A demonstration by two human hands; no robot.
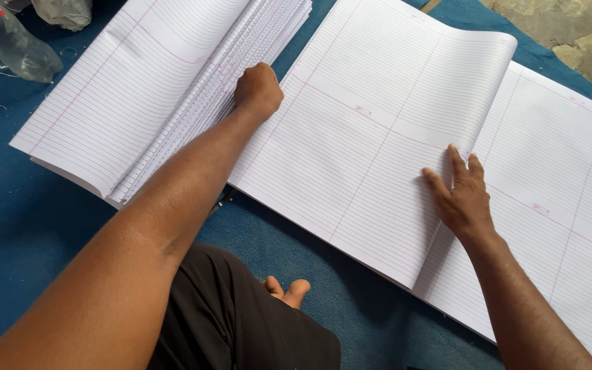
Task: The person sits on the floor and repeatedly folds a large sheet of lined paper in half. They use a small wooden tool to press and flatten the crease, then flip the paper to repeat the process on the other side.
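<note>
left hand (pixel 258 89) fisted, pinning stacked sheets' (pixel 172 89) edge so they are lying flat | right hand (pixel 462 195) fingers spread, pressing curling ruled sheet (pixel 378 123) against blue mat (pixel 28 226)

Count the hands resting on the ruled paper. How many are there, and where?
2: the left hand presses at the fold of the folded stack; the right hand lies on the curling sheet.
</note>
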